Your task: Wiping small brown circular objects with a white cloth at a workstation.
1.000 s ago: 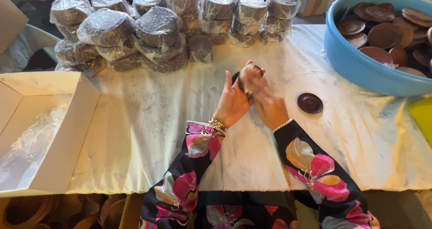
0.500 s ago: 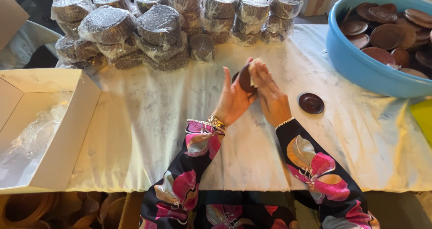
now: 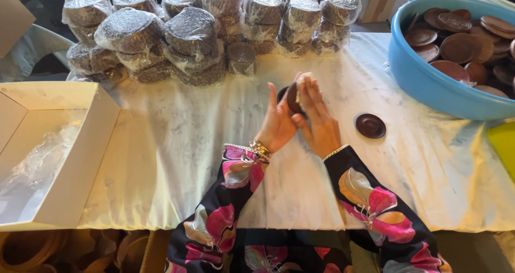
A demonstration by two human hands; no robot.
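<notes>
My left hand (image 3: pixel 278 124) holds a small dark brown round dish (image 3: pixel 292 97) upright above the white cloth-covered table (image 3: pixel 177 144). My right hand (image 3: pixel 317 117) presses against the dish's face with a pale bit of cloth or paper under the fingers. Both wrists wear bracelets and flowered black sleeves. A second brown dish (image 3: pixel 370 126) lies flat on the cloth just right of my right hand.
Several plastic-wrapped stacks of dark dishes (image 3: pixel 193 31) stand along the table's far edge. A blue tub (image 3: pixel 429 74) holding several brown dishes sits at the far right. An open white cardboard box (image 3: pixel 80 149) with clear plastic inside stands at the left. A yellow thing (image 3: pixel 504 144) is at the right edge.
My right hand has slid a little across the dish's face while the left keeps it upright. The dish on the cloth has not moved.
</notes>
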